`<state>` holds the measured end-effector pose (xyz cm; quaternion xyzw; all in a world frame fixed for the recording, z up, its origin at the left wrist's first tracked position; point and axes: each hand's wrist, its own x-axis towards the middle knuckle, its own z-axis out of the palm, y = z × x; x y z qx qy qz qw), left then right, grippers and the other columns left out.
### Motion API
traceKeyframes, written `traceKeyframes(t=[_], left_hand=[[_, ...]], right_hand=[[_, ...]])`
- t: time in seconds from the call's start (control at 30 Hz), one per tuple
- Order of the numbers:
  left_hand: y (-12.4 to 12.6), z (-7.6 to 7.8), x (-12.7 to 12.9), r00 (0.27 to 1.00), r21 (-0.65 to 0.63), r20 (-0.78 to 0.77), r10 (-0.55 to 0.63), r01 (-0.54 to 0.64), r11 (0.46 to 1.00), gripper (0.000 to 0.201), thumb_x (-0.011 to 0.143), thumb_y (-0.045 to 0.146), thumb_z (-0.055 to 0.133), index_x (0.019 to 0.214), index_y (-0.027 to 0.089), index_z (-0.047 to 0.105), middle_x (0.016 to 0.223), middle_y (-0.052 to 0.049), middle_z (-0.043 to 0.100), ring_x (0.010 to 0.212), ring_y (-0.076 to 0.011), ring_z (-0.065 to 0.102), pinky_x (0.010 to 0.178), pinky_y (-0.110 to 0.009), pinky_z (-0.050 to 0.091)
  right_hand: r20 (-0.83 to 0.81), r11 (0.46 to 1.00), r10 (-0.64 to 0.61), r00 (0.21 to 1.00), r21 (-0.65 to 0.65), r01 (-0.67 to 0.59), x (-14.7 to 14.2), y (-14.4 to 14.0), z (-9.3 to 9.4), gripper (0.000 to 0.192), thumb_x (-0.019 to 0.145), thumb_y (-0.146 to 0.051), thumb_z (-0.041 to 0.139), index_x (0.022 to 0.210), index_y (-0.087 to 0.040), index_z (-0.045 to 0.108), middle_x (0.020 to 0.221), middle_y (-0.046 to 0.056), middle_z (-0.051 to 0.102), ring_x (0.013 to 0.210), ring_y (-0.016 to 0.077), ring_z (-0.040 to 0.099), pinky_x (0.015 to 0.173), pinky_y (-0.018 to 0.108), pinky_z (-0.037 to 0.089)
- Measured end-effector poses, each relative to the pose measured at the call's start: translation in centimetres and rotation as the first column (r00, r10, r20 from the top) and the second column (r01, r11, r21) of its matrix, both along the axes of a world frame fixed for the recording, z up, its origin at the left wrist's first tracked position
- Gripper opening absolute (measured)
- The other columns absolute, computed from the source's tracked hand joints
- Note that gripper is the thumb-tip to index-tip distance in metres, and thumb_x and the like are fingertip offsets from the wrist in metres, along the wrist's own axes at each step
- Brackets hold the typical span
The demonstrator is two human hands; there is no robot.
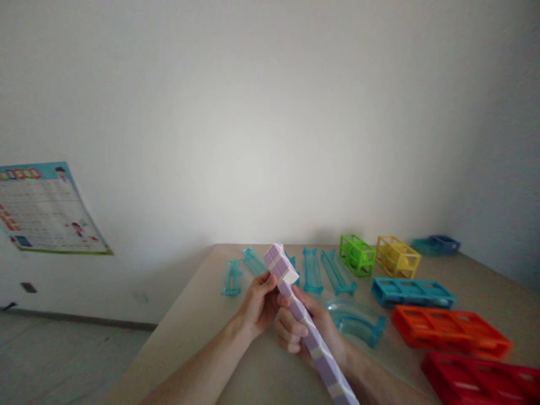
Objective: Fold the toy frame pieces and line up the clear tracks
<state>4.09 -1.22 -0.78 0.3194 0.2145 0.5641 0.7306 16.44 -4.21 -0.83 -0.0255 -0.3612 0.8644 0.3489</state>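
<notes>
Both hands grip long lilac-and-white segmented plastic bar (307, 332) | left hand (259, 304) at 12 o'clock end, right hand (310, 332) mid-bar | coloured plastic frames (449, 332) lie unjoined on bench (189, 337), 3 o'clock

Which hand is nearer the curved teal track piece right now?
Right. The right hand, gripping the purple-and-white snake toy, sits just beside the curved teal track piece; the left hand is farther, beyond the toy.

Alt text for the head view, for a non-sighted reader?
Both hands, left hand and right hand, grip a long lilac-and-white segmented bar over a beige table. Clear teal track pieces and coloured open frames lie beyond.
</notes>
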Motion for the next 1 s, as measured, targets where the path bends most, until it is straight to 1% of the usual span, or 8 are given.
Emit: traceKeyframes(t=[0.1, 0.2, 0.27, 0.4, 0.57, 0.67, 0.9, 1.0], left_hand=[[0.5, -0.1, -0.4, 1.0, 0.05, -0.007, -0.017, 0.017, 0.999, 0.021, 0.071, 0.03, 0.075, 0.076, 0.012, 0.066, 0.061, -0.002, 0.065, 0.046, -0.0104, 0.056, 0.045, -0.02, 0.044], [0.9, 0.3, -1.3, 0.998, 0.064, 0.012, -0.058, 0.057, 0.996, 0.026, 0.073, 0.03, 0.072, 0.091, 0.012, 0.067, 0.078, -0.008, 0.07, 0.065, -0.0172, 0.066, 0.055, -0.024, 0.05], [1.0, 0.8, -2.0, 0.996, 0.08, 0.027, -0.09, 0.088, 0.993, 0.038, 0.074, 0.038, 0.071, 0.1, 0.011, 0.066, 0.09, -0.012, 0.071, 0.08, -0.0227, 0.068, 0.066, -0.03, 0.053], [0.8, 1.6, -2.7, 0.998, 0.104, -0.017, -0.057, 0.058, 0.993, 0.04, 0.072, 0.031, 0.073, 0.106, 0.011, 0.063, 0.091, -0.012, 0.071, 0.083, -0.0254, 0.068, 0.073, -0.035, 0.055], [0.7, 1.7, -2.4, 0.994, 0.002, 0.069, 0.083, -0.084, 0.997, 0.029, 0.07, 0.017, 0.073, 0.097, 0.015, 0.063, 0.077, -0.002, 0.068, 0.073, -0.0164, 0.068, 0.076, -0.03, 0.057], [0.7, 1.5, -2.2, 0.985, -0.015, 0.123, 0.122, -0.121, 0.992, 0.026, 0.069, 0.013, 0.074, 0.093, 0.015, 0.063, 0.076, -0.001, 0.068, 0.071, -0.0134, 0.067, 0.081, -0.03, 0.057], [0.9, 0.6, -0.8, 0.989, -0.117, 0.001, 0.147, -0.145, 0.982, 0.032, 0.065, 0.03, 0.081, 0.083, 0.011, 0.064, 0.071, -0.005, 0.07, 0.063, -0.0148, 0.068, 0.065, -0.025, 0.059], [0.8, 0.5, -0.5, 0.986, -0.112, -0.027, 0.165, -0.167, 0.98, 0.036, 0.06, 0.034, 0.084, 0.078, 0.01, 0.063, 0.068, -0.005, 0.07, 0.061, -0.0155, 0.068, 0.062, -0.024, 0.058]], right_hand=[[0.206, 0.971, -0.234, 0.95, 0.104, 0.216, -0.3, 0.1, -0.2, 0.039, 0.081, -0.059, 0.053, 0.077, -0.02, 0.049, 0.04, -0.009, 0.037, 0.035, 0.0077, 0.024, 0.037, 0.021, 0.021], [0.384, 0.849, -0.527, 0.758, 0.276, 0.451, -0.5, 0.3, -0.3, 0.042, 0.077, -0.057, 0.059, 0.065, -0.019, 0.048, 0.037, -0.007, 0.042, 0.032, 0.0068, 0.029, 0.036, 0.022, 0.019], [0.41, 0.807, -0.59, 0.696, 0.319, 0.496, -0.4, 0.4, -0.2, 0.04, 0.072, -0.053, 0.066, 0.063, -0.017, 0.05, 0.037, -0.006, 0.045, 0.032, 0.0066, 0.033, 0.036, 0.021, 0.02], [0.473, 0.821, -0.57, 0.672, 0.359, 0.444, 0.1, 0.2, 0.0, 0.04, 0.067, -0.053, 0.071, 0.072, -0.015, 0.058, 0.037, -0.005, 0.049, 0.031, 0.0093, 0.041, 0.034, 0.021, 0.023], [0.313, 0.98, -0.194, 0.93, 0.021, 0.198, 0.2, -0.3, 0.2, 0.045, 0.078, -0.058, 0.055, 0.086, -0.014, 0.06, 0.047, -0.003, 0.053, 0.034, 0.0076, 0.039, 0.034, 0.018, 0.025], [0.204, 0.999, -0.026, 0.979, -0.021, 0.031, 0.0, -0.1, 0.0, 0.041, 0.077, -0.057, 0.058, 0.087, -0.017, 0.057, 0.048, -0.006, 0.051, 0.028, 0.0064, 0.032, 0.029, 0.018, 0.021], [0.372, 0.929, -0.37, 0.851, 0.172, 0.328, -0.5, 0.0, -0.8, 0.052, 0.084, -0.061, 0.046, 0.066, -0.013, 0.058, 0.038, -0.003, 0.049, 0.03, 0.0066, 0.036, 0.031, 0.018, 0.025], [0.387, 0.922, -0.388, 0.837, 0.17, 0.349, -0.4, -0.1, -0.7, 0.049, 0.084, -0.06, 0.047, 0.07, -0.014, 0.058, 0.039, -0.003, 0.05, 0.03, 0.0066, 0.035, 0.032, 0.018, 0.024]])
